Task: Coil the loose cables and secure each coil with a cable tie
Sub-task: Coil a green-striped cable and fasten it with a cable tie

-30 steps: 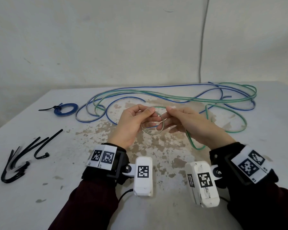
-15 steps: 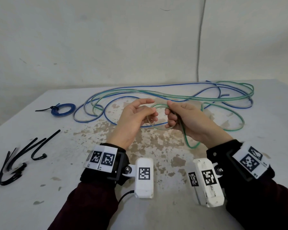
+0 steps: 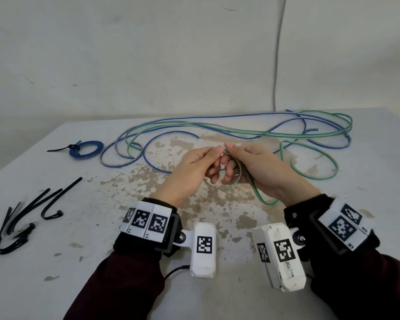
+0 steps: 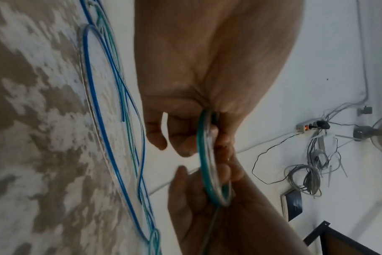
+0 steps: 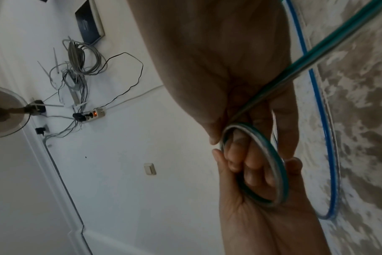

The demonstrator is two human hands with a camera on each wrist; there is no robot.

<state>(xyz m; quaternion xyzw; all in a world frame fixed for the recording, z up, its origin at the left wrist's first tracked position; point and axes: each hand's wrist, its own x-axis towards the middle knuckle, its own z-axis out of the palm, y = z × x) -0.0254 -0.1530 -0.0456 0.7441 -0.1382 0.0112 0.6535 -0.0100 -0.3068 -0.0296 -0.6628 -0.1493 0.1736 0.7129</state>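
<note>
A small coil [image 3: 219, 187] of green cable hangs between my two hands over the middle of the table. My left hand [image 3: 208, 162] pinches its top with thumb and fingers. My right hand [image 3: 238, 162] meets it fingertip to fingertip and grips the same coil, with fingers through the ring. In the left wrist view the coil [image 4: 204, 163] shows edge-on; in the right wrist view the coil [image 5: 270, 155] shows as an open ring. The trailing green cable [image 3: 314, 177] runs from under my right palm out to the right. A loose blue cable [image 3: 217, 118] lies in long loops behind.
A finished blue coil [image 3: 86, 148] with a black tie lies at the far left. Several black cable ties [image 3: 21, 222] lie near the table's left edge. The white table [image 3: 379, 158] has a worn brown patch in the middle. A wall stands close behind.
The hands have turned the small green coil and brought their fingertips together at its top. The coil now hangs below the fingers. The trailing green cable has shifted nearer my right hand.
</note>
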